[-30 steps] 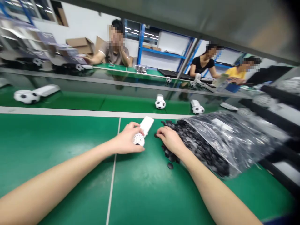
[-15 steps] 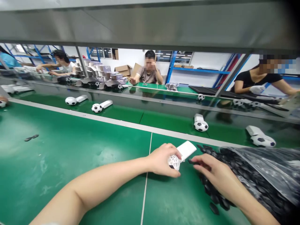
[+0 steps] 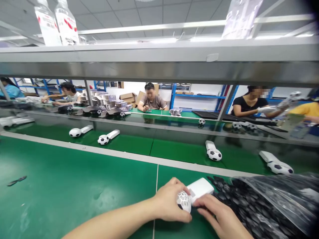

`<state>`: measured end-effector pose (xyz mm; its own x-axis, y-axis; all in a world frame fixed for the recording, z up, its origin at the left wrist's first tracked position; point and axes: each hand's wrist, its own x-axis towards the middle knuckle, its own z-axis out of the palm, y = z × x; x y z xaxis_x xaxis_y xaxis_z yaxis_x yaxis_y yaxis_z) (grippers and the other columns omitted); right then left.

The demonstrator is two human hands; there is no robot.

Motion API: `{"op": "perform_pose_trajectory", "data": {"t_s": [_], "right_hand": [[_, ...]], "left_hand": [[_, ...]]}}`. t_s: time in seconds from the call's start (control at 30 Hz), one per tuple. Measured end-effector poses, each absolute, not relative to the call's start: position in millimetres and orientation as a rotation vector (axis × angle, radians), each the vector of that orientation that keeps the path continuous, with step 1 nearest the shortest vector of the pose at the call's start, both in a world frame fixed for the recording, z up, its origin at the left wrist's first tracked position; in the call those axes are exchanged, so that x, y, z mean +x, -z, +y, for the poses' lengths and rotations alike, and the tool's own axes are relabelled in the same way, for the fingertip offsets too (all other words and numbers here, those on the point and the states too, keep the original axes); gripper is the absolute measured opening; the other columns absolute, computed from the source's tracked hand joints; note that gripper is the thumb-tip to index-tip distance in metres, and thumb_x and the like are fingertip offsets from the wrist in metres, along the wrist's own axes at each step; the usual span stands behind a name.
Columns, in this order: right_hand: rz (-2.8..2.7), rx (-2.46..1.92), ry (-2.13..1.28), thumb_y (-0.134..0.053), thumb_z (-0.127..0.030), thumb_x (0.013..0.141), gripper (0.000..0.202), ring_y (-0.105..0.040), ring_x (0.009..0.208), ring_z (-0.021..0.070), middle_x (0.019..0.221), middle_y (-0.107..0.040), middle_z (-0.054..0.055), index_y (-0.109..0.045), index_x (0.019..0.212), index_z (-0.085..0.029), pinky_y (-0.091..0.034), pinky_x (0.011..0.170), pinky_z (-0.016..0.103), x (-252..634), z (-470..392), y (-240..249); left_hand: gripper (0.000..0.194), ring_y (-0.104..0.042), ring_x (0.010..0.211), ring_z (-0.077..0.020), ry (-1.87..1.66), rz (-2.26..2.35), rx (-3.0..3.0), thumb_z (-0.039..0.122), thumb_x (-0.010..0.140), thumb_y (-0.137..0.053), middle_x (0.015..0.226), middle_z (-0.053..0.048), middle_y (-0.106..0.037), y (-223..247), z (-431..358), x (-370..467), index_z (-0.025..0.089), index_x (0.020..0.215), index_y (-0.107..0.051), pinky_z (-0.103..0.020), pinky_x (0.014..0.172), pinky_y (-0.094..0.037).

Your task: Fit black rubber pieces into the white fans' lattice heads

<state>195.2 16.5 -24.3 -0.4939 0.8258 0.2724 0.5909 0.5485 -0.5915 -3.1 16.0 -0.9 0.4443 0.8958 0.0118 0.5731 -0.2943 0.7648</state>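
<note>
My left hand (image 3: pixel 173 200) is wrapped round the ball-shaped end of a white device (image 3: pixel 201 190), which has a white lattice face and a black patch. The device's flat white handle points up and right over the green table (image 3: pixel 99 186). My right hand (image 3: pixel 214 209) is at the joint between ball and handle, thumb and fingers close together; whatever they pinch is hidden. To the right of it lies a heap of small black pieces (image 3: pixel 249 202), partly under a clear plastic bag (image 3: pixel 294 192).
Several football-patterned devices, one (image 3: pixel 213 153) ahead of my hands, lie on the green belt (image 3: pixel 174 151) beyond the table's edge strip. Two black pieces (image 3: pixel 17 181) rest at the left. A grey shelf (image 3: pixel 149 71) with bottles crosses above. People sit across the belt.
The view has tilted up, showing the shelf top and bottles. My right hand has moved left from the black heap to the white device. My left hand still holds the ball end.
</note>
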Motion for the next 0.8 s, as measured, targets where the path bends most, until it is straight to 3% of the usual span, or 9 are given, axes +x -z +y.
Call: {"op": "perform_pose_trajectory", "data": {"t_s": [0.23,0.33,0.57,0.8], "right_hand": [[-2.117,-1.212,-0.707,-0.042,-0.026,0.086,0.014,-0.058,0.070,0.0154,0.077,-0.062,0.002,-0.055,0.085,-0.022,-0.046,0.064,0.025,190.0,3.5,9.2],[-2.082,-1.146,-0.729,-0.046,-0.023,0.084,0.014,-0.059,0.078,0.0150,0.087,-0.063,0.003,-0.057,0.092,-0.021,-0.046,0.072,0.025,189.0,0.8,3.8],[-2.073,-1.012,-0.689,-0.055,-0.019,0.081,0.007,-0.057,0.080,0.0140,0.083,-0.062,0.002,-0.061,0.081,-0.019,-0.045,0.076,0.026,187.8,-0.7,0.6],[-2.161,-1.009,-0.723,-0.053,-0.019,0.082,0.009,-0.057,0.075,0.0123,0.080,-0.064,0.000,-0.062,0.081,-0.020,-0.044,0.072,0.025,183.9,-4.6,4.0]], "left_hand": [[0.051,-0.052,0.091,-0.0213,-0.603,1.181,2.114,0.028,0.052,-0.067,0.103,-0.003,-0.046,0.1,14.4,-4.3,0.025,0.102,-0.055,-0.033,0.082,-0.044],[0.048,-0.051,0.093,-0.0214,-0.618,1.097,2.208,0.023,0.055,-0.064,0.103,-0.003,-0.047,1.0,15.8,-5.4,0.024,0.103,-0.055,-0.033,0.083,-0.044],[0.040,-0.051,0.094,-0.0203,-0.589,1.034,2.195,0.022,0.060,-0.060,0.105,-0.003,-0.047,2.5,20.6,-6.8,0.023,0.099,-0.054,-0.034,0.083,-0.044],[0.040,-0.051,0.096,-0.0193,-0.579,1.010,2.199,0.022,0.062,-0.060,0.106,-0.003,-0.046,2.0,20.8,-7.1,0.022,0.101,-0.053,-0.033,0.085,-0.043]]}}
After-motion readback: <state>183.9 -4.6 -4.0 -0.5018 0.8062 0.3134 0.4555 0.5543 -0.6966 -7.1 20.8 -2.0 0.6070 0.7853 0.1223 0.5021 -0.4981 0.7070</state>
